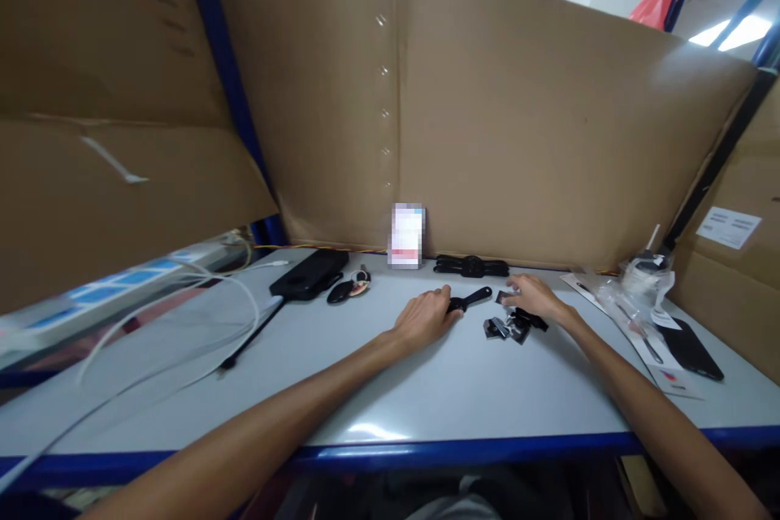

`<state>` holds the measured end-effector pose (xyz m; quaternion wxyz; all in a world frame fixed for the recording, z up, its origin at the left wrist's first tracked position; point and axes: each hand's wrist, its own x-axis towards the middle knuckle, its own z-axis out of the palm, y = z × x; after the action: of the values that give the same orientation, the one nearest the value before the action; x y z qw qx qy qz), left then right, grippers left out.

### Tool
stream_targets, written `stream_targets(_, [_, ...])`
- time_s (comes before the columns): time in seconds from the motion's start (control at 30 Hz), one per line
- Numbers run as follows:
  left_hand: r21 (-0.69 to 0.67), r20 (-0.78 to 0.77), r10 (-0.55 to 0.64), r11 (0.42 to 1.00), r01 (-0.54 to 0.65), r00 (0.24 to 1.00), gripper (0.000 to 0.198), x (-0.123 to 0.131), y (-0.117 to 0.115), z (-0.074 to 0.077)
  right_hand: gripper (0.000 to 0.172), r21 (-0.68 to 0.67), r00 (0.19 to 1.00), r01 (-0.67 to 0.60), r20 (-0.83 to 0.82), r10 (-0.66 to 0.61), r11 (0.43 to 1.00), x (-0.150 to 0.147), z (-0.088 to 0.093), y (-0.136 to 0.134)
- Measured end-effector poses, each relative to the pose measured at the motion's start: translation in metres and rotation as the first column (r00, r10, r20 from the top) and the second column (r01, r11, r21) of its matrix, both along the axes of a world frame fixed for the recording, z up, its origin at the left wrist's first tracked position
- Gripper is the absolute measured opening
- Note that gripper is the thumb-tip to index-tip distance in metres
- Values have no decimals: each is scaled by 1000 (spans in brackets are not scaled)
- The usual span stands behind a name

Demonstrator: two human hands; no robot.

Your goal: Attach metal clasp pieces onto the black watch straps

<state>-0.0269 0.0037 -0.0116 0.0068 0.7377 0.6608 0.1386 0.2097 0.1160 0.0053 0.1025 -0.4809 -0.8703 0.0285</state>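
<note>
My left hand (426,315) rests on the tabletop, its fingers closed round one end of a black strap (478,296). The strap looks like a watch band; its free end, with a hole in it, points right. Just right of it, my right hand (531,296) has its fingertips bent around a small dark square piece (502,297). Below that hand lies a loose pile of small dark, shiny pieces (498,328), partly covered by the fingers. Behind both hands, several similar black straps (472,266) lie stacked near the cardboard wall.
A lit phone (407,237) leans upright at the back. To the left are a black box-like device (309,275), keys with a fob (341,291) and white cables (253,317). At right lie clear plastic packaging (621,309) and a dark phone (695,349). Cardboard walls enclose the table.
</note>
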Motion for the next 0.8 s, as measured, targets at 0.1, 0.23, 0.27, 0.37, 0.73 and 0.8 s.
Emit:
stream_targets(0.1, [8, 65, 5, 1000, -5, 998, 30, -6, 5, -2, 44, -112, 1000, 10, -19, -12, 994, -11, -5, 19])
stream_targets(0.23, [3, 267, 18, 1000, -19, 963, 28, -13, 12, -4, 45, -218, 982, 79, -149, -113, 973, -16, -11, 32])
stream_targets(0.27, [-1, 345, 22, 1000, -23, 938, 30, -14, 14, -4, 40, -244, 974, 81, -186, -129, 966, -16, -13, 32])
stream_targets(0.37, [-80, 655, 52, 997, 1, 754, 36, -15, 19, -6, 24, -318, 945, 51, -291, -149, 947, -13, -13, 32])
stream_targets(0.73, [-215, 975, 222, 947, 239, 0, 25, 6, 1, 2, 35, -595, 546, -417, -768, -335, 687, -10, 24, -21])
stream_targets(0.8, [-197, 976, 214, 950, 243, -44, 22, 9, 0, 2, 36, -613, 523, -487, -775, -354, 621, -15, 20, -29])
